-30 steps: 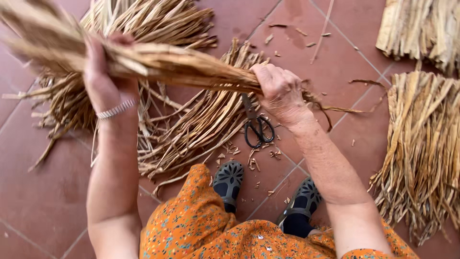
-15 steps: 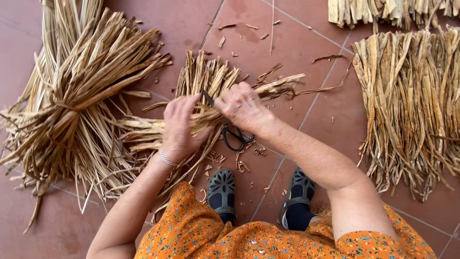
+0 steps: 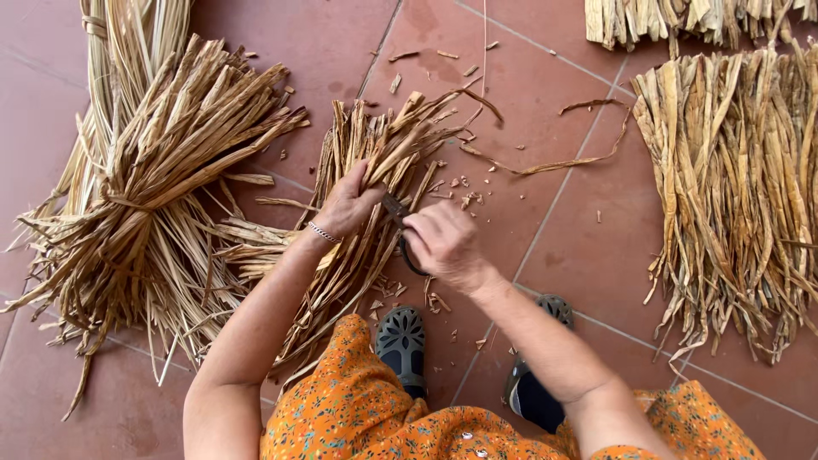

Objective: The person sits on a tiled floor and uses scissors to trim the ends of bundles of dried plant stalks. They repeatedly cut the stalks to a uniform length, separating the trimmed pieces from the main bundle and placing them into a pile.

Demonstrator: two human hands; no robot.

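Note:
A bundle of dried straw-coloured leaf strips point(image 3: 375, 162) lies on the red tiled floor in front of me. My left hand point(image 3: 349, 203), with a thin bracelet on the wrist, presses down on the bundle and grips it near its middle. Just to its right, my right hand point(image 3: 443, 243) is closed over dark scissors point(image 3: 400, 223), whose blade and handle loop show beside my fingers. The scissors rest at the bundle's right edge.
A large tied sheaf of strips point(image 3: 145, 196) lies to the left. More strips are spread in a flat row point(image 3: 733, 187) on the right and another pile point(image 3: 682, 19) at the top. Small cut scraps point(image 3: 464, 192) dot the tiles. My dark shoes point(image 3: 402, 341) stand below.
The bundle I held up across my body has come down onto the floor. My right hand has let go of it and closed on the scissors; the view has shifted right.

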